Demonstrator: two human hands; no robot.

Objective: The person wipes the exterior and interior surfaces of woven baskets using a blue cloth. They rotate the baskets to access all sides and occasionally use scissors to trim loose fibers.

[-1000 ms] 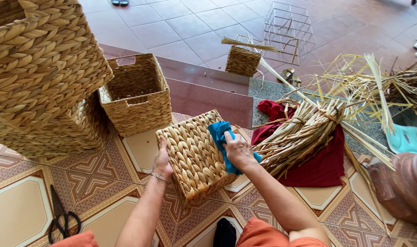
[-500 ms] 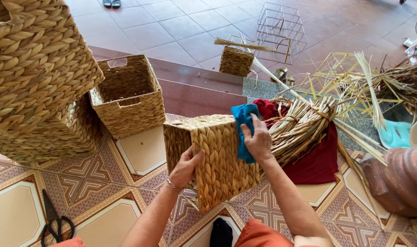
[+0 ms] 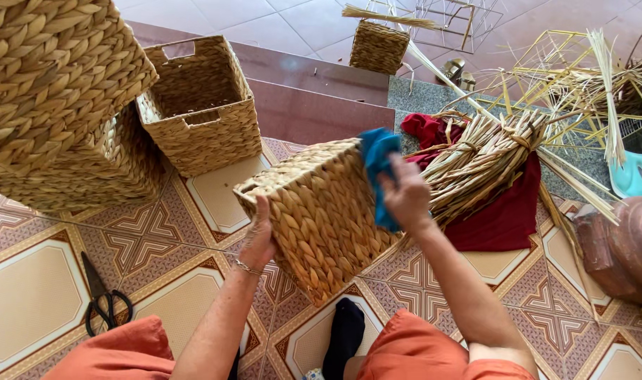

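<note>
A person sitting on the patterned tiled floor [image 3: 32, 302] is holding a woven basket [image 3: 321, 211] tipped on its side above their knees. The left hand [image 3: 259, 239] is gripping the basket's near lower edge; the fingers are curling around and under the rim, so their tips are hidden and only the back of the hand and a thin bracelet are showing. The right hand [image 3: 405, 193] is pressing a blue cloth [image 3: 377, 165] against the basket's upper right corner, with the fingers closing together over the cloth; the hand is blurring slightly, so how tightly each finger is pinching cannot be told. The cloth is draping over the corner, with part of it hiding behind the hand. Just beside the basket on the right, a bundle of dried reeds [image 3: 483, 158] is lying on a red cloth [image 3: 504, 211]. An open-topped basket [image 3: 201, 105] is standing on the floor behind, and a stack of larger baskets [image 3: 53, 91] is filling the upper left, cut off by the frame edge. Black scissors [image 3: 103, 299] are lying on the tiles at lower left. A small basket [image 3: 377, 46] is standing farther off near some wire frames [image 3: 462, 17], which are hard to make out. A brown pot [image 3: 627, 246] is sitting at the right edge, partly out of view.
</note>
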